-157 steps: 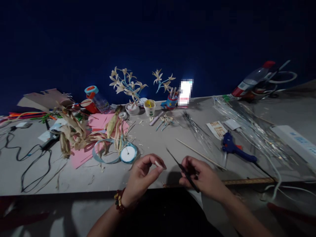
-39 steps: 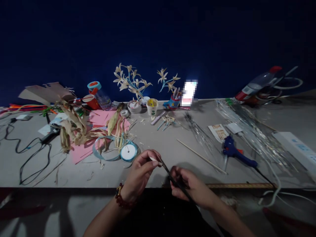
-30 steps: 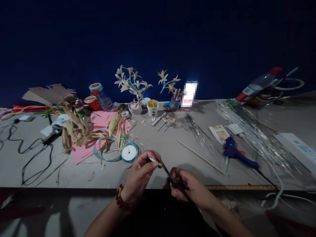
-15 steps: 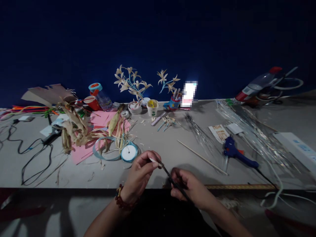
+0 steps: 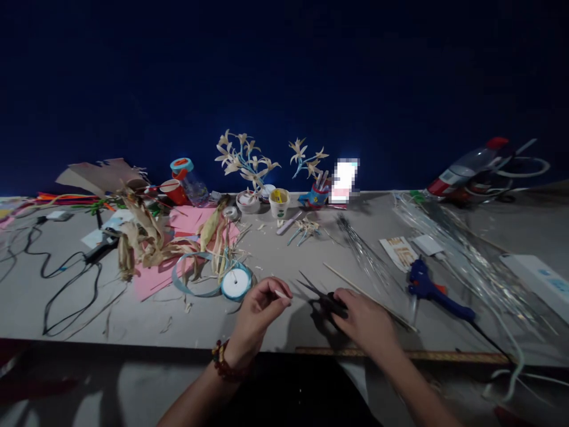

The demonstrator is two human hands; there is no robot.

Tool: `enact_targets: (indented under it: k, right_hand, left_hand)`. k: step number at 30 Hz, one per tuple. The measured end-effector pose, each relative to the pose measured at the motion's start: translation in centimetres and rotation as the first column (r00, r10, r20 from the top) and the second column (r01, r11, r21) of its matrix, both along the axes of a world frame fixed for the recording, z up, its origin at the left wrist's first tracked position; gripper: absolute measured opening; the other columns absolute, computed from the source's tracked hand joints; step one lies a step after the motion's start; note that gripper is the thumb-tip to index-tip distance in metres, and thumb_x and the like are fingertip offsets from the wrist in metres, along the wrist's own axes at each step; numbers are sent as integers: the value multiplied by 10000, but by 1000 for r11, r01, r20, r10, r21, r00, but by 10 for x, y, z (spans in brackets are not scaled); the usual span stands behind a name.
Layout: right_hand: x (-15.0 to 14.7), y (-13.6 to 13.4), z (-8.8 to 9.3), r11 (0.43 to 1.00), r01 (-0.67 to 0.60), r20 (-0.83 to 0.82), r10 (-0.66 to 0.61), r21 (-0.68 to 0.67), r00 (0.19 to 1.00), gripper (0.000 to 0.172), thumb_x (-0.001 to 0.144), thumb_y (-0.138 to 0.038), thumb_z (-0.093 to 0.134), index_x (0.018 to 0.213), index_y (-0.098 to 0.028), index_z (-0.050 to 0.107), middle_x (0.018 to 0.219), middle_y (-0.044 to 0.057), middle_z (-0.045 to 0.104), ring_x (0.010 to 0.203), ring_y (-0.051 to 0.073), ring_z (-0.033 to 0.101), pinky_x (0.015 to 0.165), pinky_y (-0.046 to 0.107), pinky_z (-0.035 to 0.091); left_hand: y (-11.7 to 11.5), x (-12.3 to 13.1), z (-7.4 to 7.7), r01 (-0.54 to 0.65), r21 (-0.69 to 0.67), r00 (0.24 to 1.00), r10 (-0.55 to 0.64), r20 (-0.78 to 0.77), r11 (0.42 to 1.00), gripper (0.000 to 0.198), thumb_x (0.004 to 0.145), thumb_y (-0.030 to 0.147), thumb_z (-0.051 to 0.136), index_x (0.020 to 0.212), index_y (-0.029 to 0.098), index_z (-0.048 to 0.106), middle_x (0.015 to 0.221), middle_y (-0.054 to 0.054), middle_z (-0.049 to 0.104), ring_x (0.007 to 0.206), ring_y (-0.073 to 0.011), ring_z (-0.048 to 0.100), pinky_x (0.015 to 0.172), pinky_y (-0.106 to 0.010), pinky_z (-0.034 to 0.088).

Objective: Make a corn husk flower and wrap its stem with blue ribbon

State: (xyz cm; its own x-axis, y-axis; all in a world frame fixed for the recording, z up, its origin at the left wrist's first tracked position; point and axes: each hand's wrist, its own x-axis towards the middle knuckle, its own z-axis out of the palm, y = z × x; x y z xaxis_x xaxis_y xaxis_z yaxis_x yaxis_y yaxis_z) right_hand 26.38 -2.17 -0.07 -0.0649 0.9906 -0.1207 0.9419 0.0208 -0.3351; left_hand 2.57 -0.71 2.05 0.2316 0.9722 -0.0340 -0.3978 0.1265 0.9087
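At the front of the worktop [image 5: 278,255], a pale sliver [image 5: 281,294] is pinched in the left hand [image 5: 258,314], while parted black scissors [image 5: 329,303] are held by the right hand [image 5: 367,322] in a curled grip.

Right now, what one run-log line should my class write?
left hand: pinching pale piece; right hand: holding dark scissors, open; nearby: ribbon spool, blue glue gun

a grey table [image 5: 275,252] bears pink paper [image 5: 151,281], a ribbon spool [image 5: 236,282], a stick [image 5: 349,282], a glue gun [image 5: 438,298].
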Motion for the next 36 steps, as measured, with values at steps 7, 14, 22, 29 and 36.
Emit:
enact_targets:
  k: [7, 14, 22, 29, 36]
  right_hand:
    - [-3, 19, 2, 989, -129, 116, 137, -75, 984, 58, 798, -175, 638, 846, -190, 610, 915, 70, 678, 800, 239, 683, 631, 277, 371]
    - [4, 37, -2, 984, -119, 26, 123, -136, 992, 110, 742, -163, 646, 835, -197, 599, 866, 54, 682, 770, 227, 649, 618, 270, 315]
    - [-3, 42, 27, 947, -311, -293, 275, -81, 916, 92, 824, -193, 629, 910, -213, 657, 906, 8, 702, 741, 157, 630, 653, 241, 422]
    - [-54, 27, 26, 937, -335, -308, 350, 104, 884, 316, 829, -119, 589, 1134, -192, 623, 1163, 104, 676, 1037, 256, 637, 879, 354, 473]
    - [-76, 55, 8, 933, -316, -145, 341, 169, 929, 164, 970, -206, 517, 1067, -185, 647, 1106, 105, 684, 1049, 250, 611, 909, 371, 473]
  left_hand:
    - [1, -1, 2, -16, -34, 1000, 16, 0, 999, 185, 784, 239, 767, 768, 171, 596, 801, -28, 594, 758, -155, 510, 729, -274, 404]
    - [4, -4, 6, -15, -92, 999, 18, 31, 996, 173, 764, 201, 775, 756, 164, 606, 787, -17, 571, 739, -140, 489, 728, -268, 403]
    - [4, -5, 7, 31, -114, 995, -20, 100, 993, 157, 749, 174, 778, 762, 163, 622, 795, -18, 566, 751, -142, 489, 722, -264, 401]
    - [9, -3, 7, 14, -142, 988, 8, 155, 990, 175, 733, 175, 798, 742, 167, 624, 776, -3, 561, 738, -135, 493, 733, -266, 410]
    - [9, -23, -2, -84, -202, 984, 113, 138, 976, 233, 697, 227, 837, 711, 165, 613, 765, 3, 554, 706, -124, 488, 747, -273, 432]
